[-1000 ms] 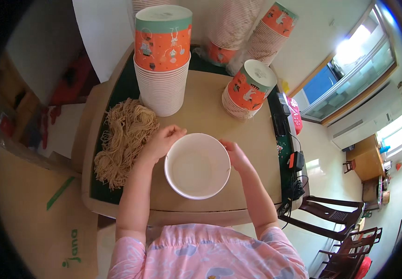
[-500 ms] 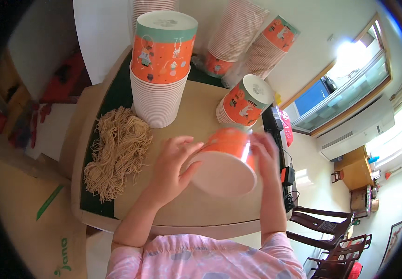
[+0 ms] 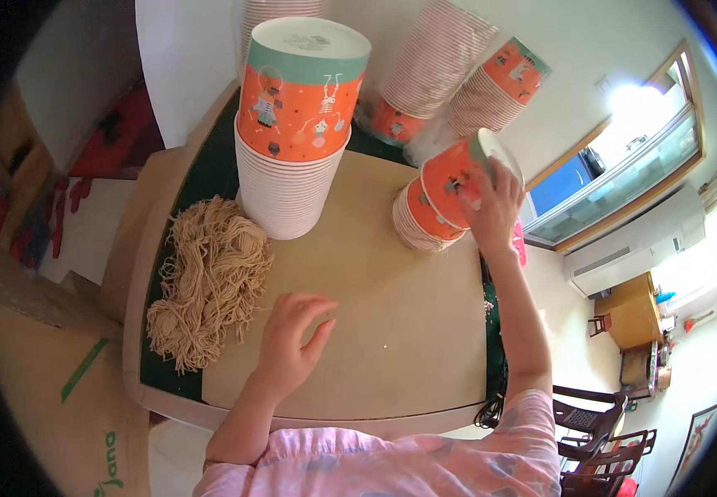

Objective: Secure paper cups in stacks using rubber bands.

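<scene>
My right hand (image 3: 498, 203) grips an orange paper bucket (image 3: 443, 176) with a green band and cartoon figures, upside down and tilted. It sits over the short stack of matching buckets (image 3: 416, 217) at the right of the table; how far it is seated I cannot tell. My left hand (image 3: 292, 341) hovers above the brown board (image 3: 358, 331), thumb and fingers apart and nothing in them. Left of it lies a loose bundle of beige string (image 3: 209, 282). Behind stands a tall stack of upturned buckets (image 3: 296, 124), mostly white rims below the top one.
More nested buckets in clear plastic (image 3: 437, 62) lean against the wall at the back, beside another stack (image 3: 499, 87). Cardboard (image 3: 52, 398) stands left of the table. Dark cables (image 3: 495, 406) hang at the right edge, and wooden chairs (image 3: 586, 414) stand beyond.
My right hand has carried the bucket from in front of me up and right onto the short stack. My left hand has let go of it and dropped slightly lower.
</scene>
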`<state>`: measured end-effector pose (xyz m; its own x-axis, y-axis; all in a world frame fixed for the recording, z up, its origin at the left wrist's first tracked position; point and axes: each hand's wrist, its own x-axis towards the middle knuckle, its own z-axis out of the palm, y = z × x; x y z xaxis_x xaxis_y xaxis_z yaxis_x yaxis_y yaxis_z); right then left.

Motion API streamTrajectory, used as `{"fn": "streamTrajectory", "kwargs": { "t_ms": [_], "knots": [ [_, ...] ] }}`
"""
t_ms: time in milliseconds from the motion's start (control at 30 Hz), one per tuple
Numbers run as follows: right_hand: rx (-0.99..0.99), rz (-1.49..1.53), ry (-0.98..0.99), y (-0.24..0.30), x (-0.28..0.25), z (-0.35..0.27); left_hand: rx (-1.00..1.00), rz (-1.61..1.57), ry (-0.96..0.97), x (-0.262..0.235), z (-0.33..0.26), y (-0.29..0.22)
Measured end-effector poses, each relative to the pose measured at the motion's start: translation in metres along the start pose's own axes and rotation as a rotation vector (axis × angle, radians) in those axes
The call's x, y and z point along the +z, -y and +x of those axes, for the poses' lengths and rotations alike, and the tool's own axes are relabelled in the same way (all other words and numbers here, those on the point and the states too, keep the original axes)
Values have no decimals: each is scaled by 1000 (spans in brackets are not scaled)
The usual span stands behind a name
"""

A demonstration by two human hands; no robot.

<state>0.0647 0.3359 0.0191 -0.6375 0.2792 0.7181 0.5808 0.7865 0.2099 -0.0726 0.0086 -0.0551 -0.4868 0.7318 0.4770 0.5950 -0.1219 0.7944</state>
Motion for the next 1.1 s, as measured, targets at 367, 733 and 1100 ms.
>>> {"fn": "streamTrajectory", "kwargs": {
  "t_ms": [367, 733, 1100],
  "knots": [
    [-43, 20, 271, 22, 22, -29, -85, 157, 83, 83, -48, 65],
    [0, 221, 132, 0, 32, -21, -26, 308, 116, 98, -53, 71],
    [314, 678, 229, -10, 19, 4, -435, -296, 108, 182, 89, 73]
  ]
}}
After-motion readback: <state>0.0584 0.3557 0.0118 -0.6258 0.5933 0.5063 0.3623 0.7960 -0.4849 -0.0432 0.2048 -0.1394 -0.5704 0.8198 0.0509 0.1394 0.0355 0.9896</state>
